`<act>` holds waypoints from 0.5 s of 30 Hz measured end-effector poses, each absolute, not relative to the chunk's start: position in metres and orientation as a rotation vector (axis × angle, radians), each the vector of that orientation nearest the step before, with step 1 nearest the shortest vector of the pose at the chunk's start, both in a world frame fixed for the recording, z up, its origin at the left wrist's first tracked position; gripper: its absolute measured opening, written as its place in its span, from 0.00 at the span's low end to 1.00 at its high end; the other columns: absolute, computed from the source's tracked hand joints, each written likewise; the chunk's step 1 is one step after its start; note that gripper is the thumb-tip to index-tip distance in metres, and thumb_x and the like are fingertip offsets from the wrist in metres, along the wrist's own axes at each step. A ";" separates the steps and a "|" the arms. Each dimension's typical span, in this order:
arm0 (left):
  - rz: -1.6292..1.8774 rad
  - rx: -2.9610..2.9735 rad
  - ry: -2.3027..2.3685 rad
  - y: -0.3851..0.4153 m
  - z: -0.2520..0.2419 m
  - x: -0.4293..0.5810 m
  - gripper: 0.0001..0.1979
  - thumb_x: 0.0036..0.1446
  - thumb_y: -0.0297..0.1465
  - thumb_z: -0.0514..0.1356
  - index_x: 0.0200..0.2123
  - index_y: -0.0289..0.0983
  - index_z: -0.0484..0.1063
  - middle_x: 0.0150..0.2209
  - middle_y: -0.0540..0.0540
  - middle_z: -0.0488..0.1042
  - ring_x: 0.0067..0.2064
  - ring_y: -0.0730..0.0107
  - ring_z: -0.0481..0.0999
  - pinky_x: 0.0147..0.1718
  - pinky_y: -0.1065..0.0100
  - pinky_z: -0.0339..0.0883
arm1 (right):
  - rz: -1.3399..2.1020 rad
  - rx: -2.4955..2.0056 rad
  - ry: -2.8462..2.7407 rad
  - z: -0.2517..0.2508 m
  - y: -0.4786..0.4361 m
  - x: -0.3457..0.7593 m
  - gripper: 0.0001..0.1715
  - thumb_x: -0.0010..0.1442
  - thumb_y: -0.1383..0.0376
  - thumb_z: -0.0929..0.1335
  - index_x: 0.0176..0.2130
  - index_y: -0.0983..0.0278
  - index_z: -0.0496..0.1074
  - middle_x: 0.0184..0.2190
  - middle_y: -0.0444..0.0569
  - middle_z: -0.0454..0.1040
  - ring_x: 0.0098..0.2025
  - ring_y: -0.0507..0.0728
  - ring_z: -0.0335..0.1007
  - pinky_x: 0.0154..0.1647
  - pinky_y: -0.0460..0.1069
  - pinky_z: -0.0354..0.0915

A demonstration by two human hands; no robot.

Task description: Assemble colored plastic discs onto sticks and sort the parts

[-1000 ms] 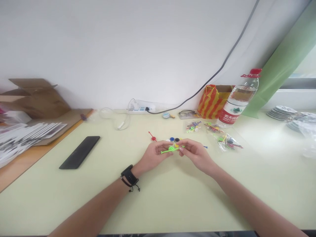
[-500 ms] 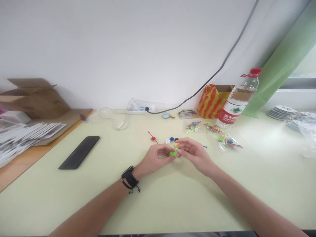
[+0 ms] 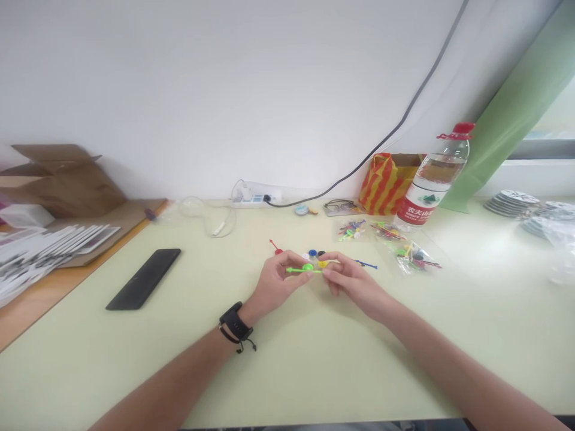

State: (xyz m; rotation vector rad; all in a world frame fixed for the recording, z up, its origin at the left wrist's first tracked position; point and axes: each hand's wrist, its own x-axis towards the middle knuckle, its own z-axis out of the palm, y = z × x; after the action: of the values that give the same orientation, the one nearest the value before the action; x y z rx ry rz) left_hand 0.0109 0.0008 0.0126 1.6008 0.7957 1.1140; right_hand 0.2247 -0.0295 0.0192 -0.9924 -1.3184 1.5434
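Just above the table, my left hand (image 3: pixel 279 280) pinches a small green round disc (image 3: pixel 308 267) between thumb and fingers. A thin green plastic arrow (image 3: pixel 294 270) lies level in front of it, its head pointing left. My right hand (image 3: pixel 353 280) is closed on the arrow's right end with thumb and forefinger. Whether arrow and disc are joined, I cannot tell. Behind my hands lie a red arrow (image 3: pixel 273 245), a blue round piece (image 3: pixel 312 254), a yellow one (image 3: pixel 322 264) and a white one, partly hidden. Right of my right hand is a blue arrow (image 3: pixel 368 264).
Clear bags of coloured pieces (image 3: pixel 353 229) lie to the right, by a water bottle (image 3: pixel 424 191) and a striped bag (image 3: pixel 380 185). A black phone (image 3: pixel 144 279) is on the left, near cards (image 3: pixel 72 248) and a carton (image 3: pixel 85 179). A power strip (image 3: pixel 258 199) sits against the wall.
The green arrow has swung from an upward slant to lying level, pointing left across the disc. My right hand has shifted slightly, uncovering more of the blue arrow.
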 end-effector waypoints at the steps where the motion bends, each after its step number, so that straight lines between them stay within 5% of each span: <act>1: 1.101 1.662 0.807 0.000 0.012 0.011 0.11 0.56 0.34 0.71 0.39 0.35 0.77 0.39 0.43 0.82 0.42 0.62 0.82 0.45 0.63 0.78 | 1.496 -1.000 -1.302 0.019 -0.028 0.227 0.21 0.62 0.53 0.73 0.50 0.59 0.70 0.29 0.40 0.68 0.27 0.51 0.61 0.32 0.49 0.61; 15: 0.995 2.033 0.882 -0.003 0.015 0.007 0.03 0.57 0.30 0.68 0.34 0.37 0.79 0.34 0.46 0.83 0.36 0.64 0.82 0.40 0.66 0.76 | 1.357 -1.027 -1.373 0.023 -0.028 0.225 0.19 0.61 0.53 0.73 0.47 0.59 0.73 0.34 0.44 0.72 0.29 0.52 0.63 0.33 0.50 0.63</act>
State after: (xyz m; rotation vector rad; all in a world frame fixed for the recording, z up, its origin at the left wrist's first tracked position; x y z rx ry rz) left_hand 0.0071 -0.0029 0.0146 2.0328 0.8817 0.9947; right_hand 0.2250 -0.0284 0.0231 -1.0266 -1.3731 1.3572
